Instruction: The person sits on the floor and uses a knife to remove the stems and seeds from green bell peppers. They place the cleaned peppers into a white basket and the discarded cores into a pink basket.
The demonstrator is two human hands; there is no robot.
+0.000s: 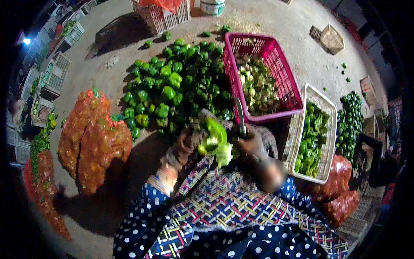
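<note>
My left hand (187, 144), in a dark glove, holds a green bell pepper (217, 129) that is cut open at its lower end. A pale green cut piece (223, 154), perhaps the core, is just below it, between the hands; whether it is still attached I cannot tell. My gloved right hand (252, 144) grips a knife with a curved metal blade (239, 110) pointing away from me. Beyond both hands spreads a heap of whole green bell peppers (174, 79) on the floor. Motion blurs the fingers.
A magenta plastic basket (286, 74) holds pale pepper scraps. Right of it, a white crate (331, 129) contains green pepper pieces. Full orange mesh sacks (103, 145) stand at left, more sacks (336, 181) at right. A tall crate (165, 21) and a white bucket (212, 8) are at the far side.
</note>
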